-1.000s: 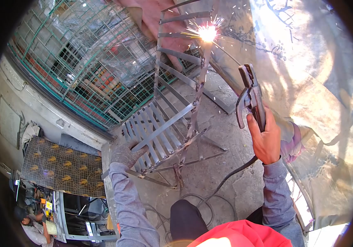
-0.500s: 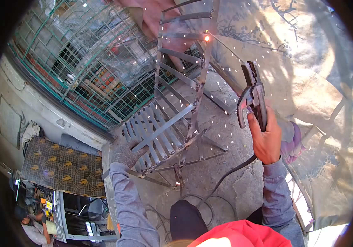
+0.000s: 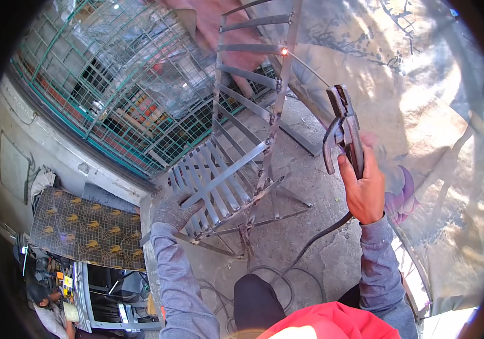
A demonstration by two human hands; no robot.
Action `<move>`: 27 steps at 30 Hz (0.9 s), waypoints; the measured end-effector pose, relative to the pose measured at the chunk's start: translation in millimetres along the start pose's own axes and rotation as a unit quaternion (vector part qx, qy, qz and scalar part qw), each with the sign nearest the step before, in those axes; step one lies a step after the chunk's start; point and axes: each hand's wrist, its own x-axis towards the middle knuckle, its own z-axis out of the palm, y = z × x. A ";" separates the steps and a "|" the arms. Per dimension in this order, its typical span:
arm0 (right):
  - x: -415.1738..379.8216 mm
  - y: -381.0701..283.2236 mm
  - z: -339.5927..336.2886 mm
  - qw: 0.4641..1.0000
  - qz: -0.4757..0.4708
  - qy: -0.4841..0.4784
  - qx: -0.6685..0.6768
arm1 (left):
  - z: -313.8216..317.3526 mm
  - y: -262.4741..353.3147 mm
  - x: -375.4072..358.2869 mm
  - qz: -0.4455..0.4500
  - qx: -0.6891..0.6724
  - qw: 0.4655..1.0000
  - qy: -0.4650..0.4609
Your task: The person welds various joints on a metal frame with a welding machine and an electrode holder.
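Observation:
A metal chair frame (image 3: 278, 104) with slatted seat and back stands on the concrete in front of me. My left hand (image 3: 175, 211), in a grey glove, is closed around the near end of its flat armrest bar (image 3: 228, 173). My bare right hand (image 3: 366, 192) grips a welding electrode holder (image 3: 349, 133), thumb near its lever. From the holder's jaws a thin welding rod (image 3: 308, 67) reaches up-left to the chair back. At the rod's tip, a small orange-red glow (image 3: 285, 51) sits where a back slat meets the side upright.
A dark cable (image 3: 321, 233) runs from the holder to loops on the floor. Green wire mesh (image 3: 123, 113) stands left, a hanging patterned sheet (image 3: 422, 113) right. A patterned board (image 3: 89, 229) lies lower left, near another person (image 3: 52, 311).
The bright sparks flying around the chair have gone, and the glow at the rod tip is smaller. My right hand and the holder shifted slightly left; my left hand stayed put.

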 end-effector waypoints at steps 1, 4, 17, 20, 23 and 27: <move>0.2 0.2 0.2 1.000 -0.003 0.000 0.000 | -0.1 0.1 -0.1 0.001 -0.001 1.000 0.000; 0.3 -1.2 -0.9 1.000 0.006 -0.007 0.001 | 3.2 -4.5 1.4 0.016 -0.007 1.000 0.008; 0.7 0.6 0.5 1.000 0.006 -0.004 0.004 | 4.6 -5.0 1.9 0.002 -0.002 1.000 0.008; 0.6 1.6 -0.6 1.000 0.018 -0.007 0.005 | 7.0 -10.5 4.4 0.038 -0.082 0.996 0.008; 1.4 -0.7 -0.5 1.000 0.006 0.002 0.003 | 2.8 -2.8 2.7 -0.017 -0.018 1.000 -0.011; 0.7 0.8 0.5 1.000 0.014 0.001 -0.004 | 2.3 -3.3 2.9 -0.020 -0.017 0.999 -0.018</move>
